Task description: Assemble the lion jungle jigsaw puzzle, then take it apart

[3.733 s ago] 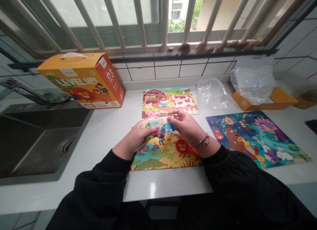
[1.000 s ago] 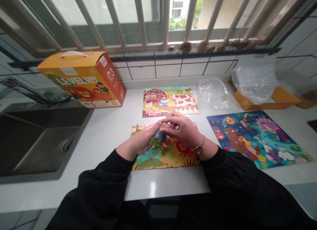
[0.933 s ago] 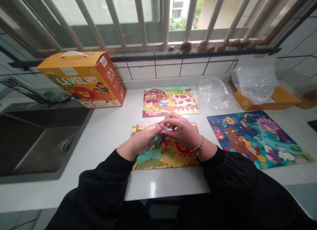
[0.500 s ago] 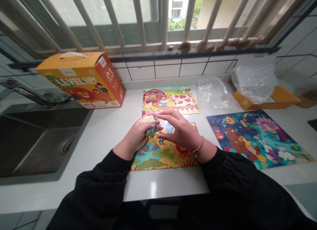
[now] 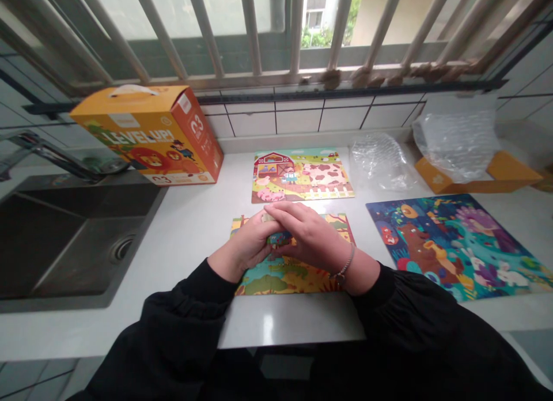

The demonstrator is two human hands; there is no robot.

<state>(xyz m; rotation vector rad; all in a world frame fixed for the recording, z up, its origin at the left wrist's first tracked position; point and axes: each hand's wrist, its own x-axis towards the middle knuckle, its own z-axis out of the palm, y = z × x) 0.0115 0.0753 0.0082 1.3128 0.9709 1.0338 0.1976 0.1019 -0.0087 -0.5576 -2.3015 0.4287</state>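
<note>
A small stack of puzzle pieces (image 5: 280, 238), blue on its face with a pale edge, is between my hands above the counter. My left hand (image 5: 247, 242) is closed around it from the left. My right hand (image 5: 309, 235) cups over it from the right, fingers together and pressed on its top, hiding most of the stack. Below both hands lies a yellow-green jungle puzzle (image 5: 268, 280), partly covered by them. Behind it is a farm puzzle (image 5: 302, 173) with a red barn and a cow.
On the right lies a dark blue forest animal puzzle (image 5: 449, 245). Behind it are clear bubble wrap (image 5: 380, 162) and an open orange box (image 5: 479, 173) with more wrap. An orange carton (image 5: 151, 136) stands at the back left beside a sink (image 5: 82, 239) and faucet (image 5: 47, 153).
My right hand has moved left and closed over the stack in my left hand. Both hands have come slightly lower, uncovering the farm puzzle's near edge. The view has shifted slightly.
</note>
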